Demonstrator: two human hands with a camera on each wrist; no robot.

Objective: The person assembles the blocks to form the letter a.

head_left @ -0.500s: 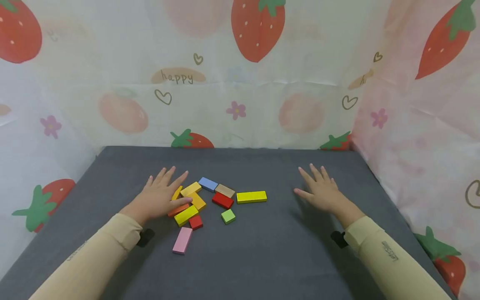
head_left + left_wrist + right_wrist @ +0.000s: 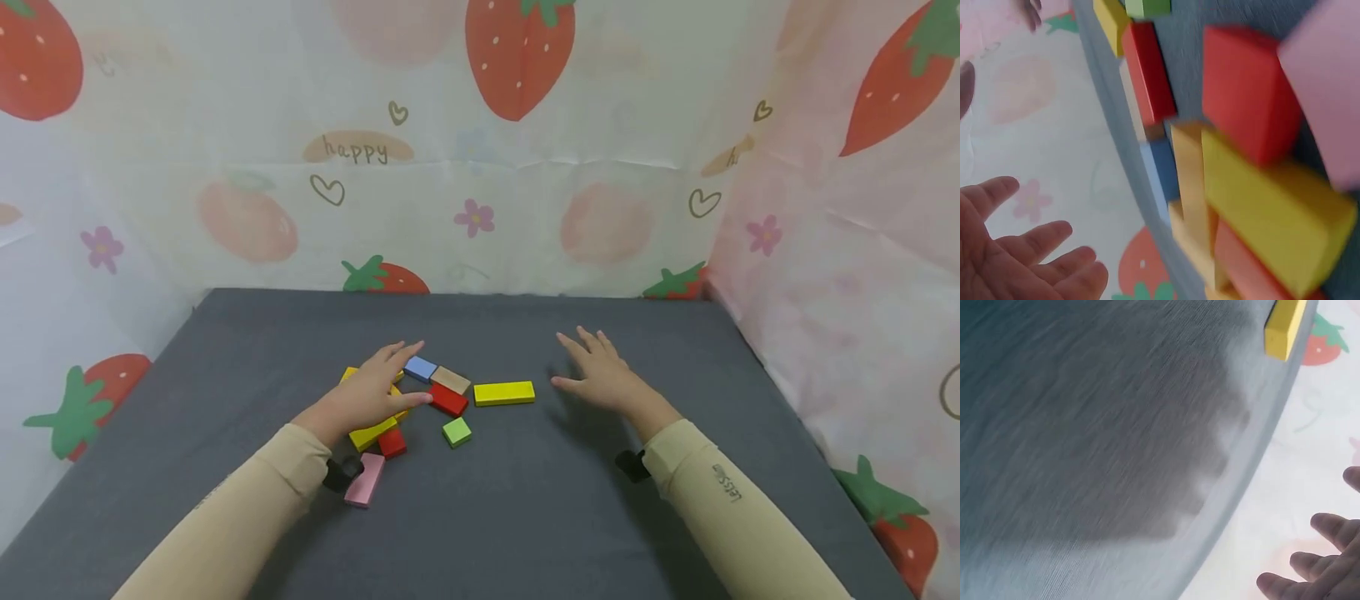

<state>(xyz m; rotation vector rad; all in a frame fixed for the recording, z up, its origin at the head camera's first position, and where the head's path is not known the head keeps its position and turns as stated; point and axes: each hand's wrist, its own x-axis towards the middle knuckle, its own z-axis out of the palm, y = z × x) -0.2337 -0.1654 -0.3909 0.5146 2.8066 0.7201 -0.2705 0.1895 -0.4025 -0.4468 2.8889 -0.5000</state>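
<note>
My left hand [image 2: 363,400] hovers with fingers spread over a loose group of coloured wooden blocks, hiding several of them in the head view. Around it show a yellow block [image 2: 1272,212], a small red block [image 2: 392,443], a pink block [image 2: 364,481], a blue block [image 2: 420,369], a tan block [image 2: 451,381] and a longer red block [image 2: 448,400]. A small green block [image 2: 457,432] lies nearer the front. Off to the right of a long yellow block [image 2: 504,393], my right hand [image 2: 606,377] is held above the table, fingers spread and nothing in them.
A dark grey cloth covers the table [image 2: 495,525]. Behind and at both sides hangs a pale curtain [image 2: 525,175] printed with strawberries. Dark wrist cameras sit under both cuffs, the left one [image 2: 343,472] overlapping the pink block in the head view.
My left hand has moved right, further across the blocks. The right hand has moved left, closer to the long yellow block. The blocks lie as before.
</note>
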